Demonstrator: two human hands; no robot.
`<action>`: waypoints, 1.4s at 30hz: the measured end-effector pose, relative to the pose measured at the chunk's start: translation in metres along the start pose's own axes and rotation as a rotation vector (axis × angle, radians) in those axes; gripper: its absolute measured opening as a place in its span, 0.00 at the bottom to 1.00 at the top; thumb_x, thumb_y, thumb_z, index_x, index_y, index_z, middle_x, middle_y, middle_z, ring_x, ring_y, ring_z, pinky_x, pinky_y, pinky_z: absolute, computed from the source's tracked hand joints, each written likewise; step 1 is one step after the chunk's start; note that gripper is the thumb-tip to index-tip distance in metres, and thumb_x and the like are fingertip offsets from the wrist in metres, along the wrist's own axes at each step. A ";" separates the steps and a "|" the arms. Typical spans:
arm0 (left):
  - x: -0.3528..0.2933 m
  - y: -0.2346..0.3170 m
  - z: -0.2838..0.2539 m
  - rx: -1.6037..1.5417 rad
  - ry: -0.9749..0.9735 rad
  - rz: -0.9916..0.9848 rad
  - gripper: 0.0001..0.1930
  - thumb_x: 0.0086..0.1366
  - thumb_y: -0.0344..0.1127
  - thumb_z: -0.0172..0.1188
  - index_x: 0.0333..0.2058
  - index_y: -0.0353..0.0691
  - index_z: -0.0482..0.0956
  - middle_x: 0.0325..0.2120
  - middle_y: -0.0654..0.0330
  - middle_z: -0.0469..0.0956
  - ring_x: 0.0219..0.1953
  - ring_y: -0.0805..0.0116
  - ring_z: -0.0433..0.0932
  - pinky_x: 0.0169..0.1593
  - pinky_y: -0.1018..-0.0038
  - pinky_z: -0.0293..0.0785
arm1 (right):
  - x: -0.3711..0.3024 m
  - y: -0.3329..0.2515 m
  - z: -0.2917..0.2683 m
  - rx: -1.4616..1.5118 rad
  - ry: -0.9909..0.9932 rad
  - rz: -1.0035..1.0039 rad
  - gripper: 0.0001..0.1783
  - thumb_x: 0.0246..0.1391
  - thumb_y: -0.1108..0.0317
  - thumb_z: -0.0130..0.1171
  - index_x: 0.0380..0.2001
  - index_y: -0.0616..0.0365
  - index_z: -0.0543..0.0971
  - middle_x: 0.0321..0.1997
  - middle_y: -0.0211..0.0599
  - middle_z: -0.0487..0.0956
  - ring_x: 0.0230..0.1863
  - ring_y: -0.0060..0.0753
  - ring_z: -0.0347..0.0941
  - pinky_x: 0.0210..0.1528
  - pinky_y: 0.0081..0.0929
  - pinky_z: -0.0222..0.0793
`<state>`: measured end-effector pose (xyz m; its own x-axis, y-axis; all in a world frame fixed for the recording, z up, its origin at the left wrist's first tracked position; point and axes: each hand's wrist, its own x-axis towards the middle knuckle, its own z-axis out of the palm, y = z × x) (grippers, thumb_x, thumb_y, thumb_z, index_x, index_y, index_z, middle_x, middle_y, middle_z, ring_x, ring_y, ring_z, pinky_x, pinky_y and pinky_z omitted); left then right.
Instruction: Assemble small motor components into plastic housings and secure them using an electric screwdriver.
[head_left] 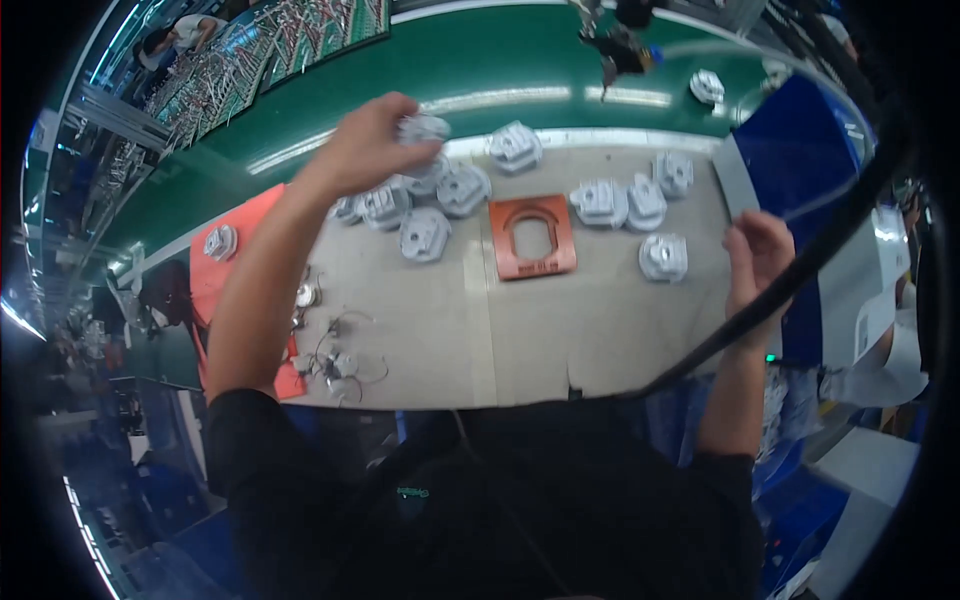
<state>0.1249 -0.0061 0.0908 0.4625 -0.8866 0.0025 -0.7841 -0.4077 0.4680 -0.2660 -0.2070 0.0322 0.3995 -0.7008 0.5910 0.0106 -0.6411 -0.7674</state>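
My left hand (372, 148) reaches over the far left of the grey mat and is closed on a white plastic housing (424, 128). Below it sits a cluster of similar white housings (425, 235), some touching each other. My right hand (762, 258) is raised at the mat's right edge, beside a blue bin (800, 150). Its fingers curl loosely, with the thumb apart, and I see nothing in them. A black cable passes in front of its lower part. Between the hands lies an orange fixture plate (505, 240) with a rounded opening.
More white housings (602, 203) stand right of the plate. Small motors with thin wires (340, 365) lie at the near left, next to a red-orange sheet (255, 220) bearing one housing. A dark tool (618, 55) hangs above the green bench (480, 60). A black cable (740, 340) crosses the right side.
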 end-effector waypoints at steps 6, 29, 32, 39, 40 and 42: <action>-0.030 0.117 0.096 0.229 -0.129 -0.071 0.34 0.57 0.53 0.62 0.52 0.29 0.73 0.48 0.39 0.75 0.49 0.43 0.79 0.51 0.59 0.76 | -0.017 -0.013 0.026 0.068 -0.120 -0.026 0.14 0.53 0.77 0.67 0.44 0.62 0.79 0.42 0.37 0.80 0.41 0.26 0.77 0.45 0.24 0.73; -0.077 0.150 0.111 0.290 -0.016 -0.262 0.36 0.61 0.63 0.59 0.49 0.29 0.76 0.48 0.43 0.79 0.49 0.49 0.80 0.52 0.58 0.77 | -0.051 0.013 -0.015 0.258 -0.199 0.075 0.12 0.59 0.79 0.61 0.46 0.65 0.78 0.45 0.35 0.79 0.45 0.24 0.74 0.51 0.21 0.70; -0.105 0.114 0.071 0.225 0.073 -0.317 0.38 0.61 0.67 0.58 0.48 0.31 0.77 0.44 0.43 0.81 0.49 0.50 0.80 0.51 0.58 0.77 | -0.050 0.024 -0.021 0.269 -0.165 0.082 0.14 0.60 0.79 0.60 0.49 0.67 0.77 0.47 0.36 0.78 0.46 0.26 0.75 0.52 0.21 0.69; -0.135 -0.104 -0.014 0.483 0.160 -0.634 0.28 0.59 0.55 0.64 0.45 0.33 0.80 0.43 0.45 0.82 0.46 0.49 0.81 0.50 0.58 0.78 | -0.041 0.026 -0.023 0.120 -0.145 0.097 0.14 0.63 0.77 0.58 0.51 0.68 0.76 0.46 0.37 0.79 0.41 0.24 0.74 0.47 0.20 0.70; -0.132 -0.123 -0.020 0.426 0.153 -0.687 0.27 0.57 0.53 0.66 0.45 0.33 0.80 0.43 0.45 0.82 0.46 0.49 0.81 0.49 0.58 0.78 | -0.040 0.023 -0.019 0.111 -0.135 0.096 0.14 0.63 0.77 0.58 0.51 0.68 0.76 0.46 0.37 0.79 0.41 0.24 0.74 0.47 0.20 0.70; -0.124 -0.151 -0.029 0.367 0.146 -0.729 0.27 0.56 0.51 0.67 0.45 0.34 0.80 0.43 0.44 0.82 0.46 0.49 0.81 0.48 0.58 0.79 | -0.039 0.016 -0.011 -0.088 -0.131 0.096 0.14 0.62 0.76 0.59 0.51 0.67 0.76 0.45 0.36 0.79 0.41 0.24 0.74 0.46 0.21 0.71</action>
<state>0.1980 0.1714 0.0452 0.9363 -0.3454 -0.0635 -0.3403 -0.9370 0.0788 -0.2916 -0.1931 -0.0006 0.5112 -0.7171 0.4738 -0.1117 -0.6020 -0.7906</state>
